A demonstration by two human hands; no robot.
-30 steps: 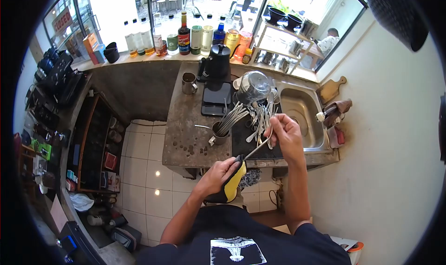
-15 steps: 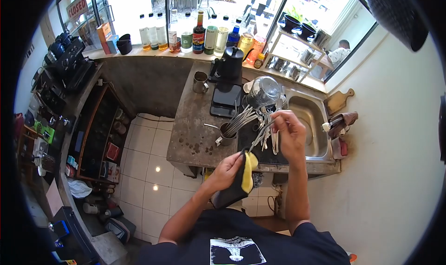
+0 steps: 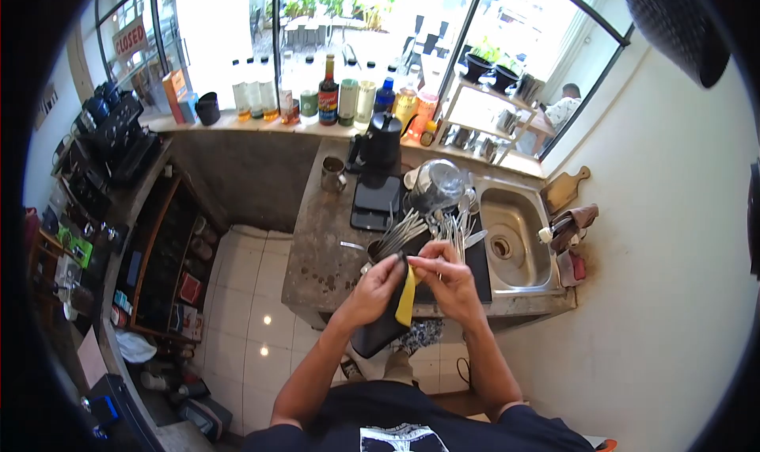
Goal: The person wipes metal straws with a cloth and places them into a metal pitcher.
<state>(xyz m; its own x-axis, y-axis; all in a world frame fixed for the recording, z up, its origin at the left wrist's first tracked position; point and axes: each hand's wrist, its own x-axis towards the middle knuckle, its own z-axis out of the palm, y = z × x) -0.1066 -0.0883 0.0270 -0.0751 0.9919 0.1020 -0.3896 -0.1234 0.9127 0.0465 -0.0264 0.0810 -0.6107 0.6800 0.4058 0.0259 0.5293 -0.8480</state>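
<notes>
Dark cloth with a yellow side (image 3: 405,298) hangs from my left hand (image 3: 372,292), whose fingers are closed on its top edge. Close beside it, my right hand (image 3: 449,282) is closed in a pinch at the cloth's upper edge; what lies between its fingers is too small to make out. Just beyond my hands, thin metal straws (image 3: 404,232) stand in a metal cup that my left hand partly hides. Spoons and other cutlery (image 3: 453,229) lie on a black mat behind my right hand.
A steel sink (image 3: 514,242) is at the right of the concrete counter (image 3: 317,246). Behind the straws are a black scale (image 3: 376,201), a black kettle (image 3: 381,139), a glass jar (image 3: 438,184) and a metal pitcher (image 3: 333,173). Bottles line the window sill. Another person sits outside.
My right hand has moved down and left to the cloth, beside my left hand. The metal straw seen between my hands earlier no longer shows clearly. The camera view has shifted.
</notes>
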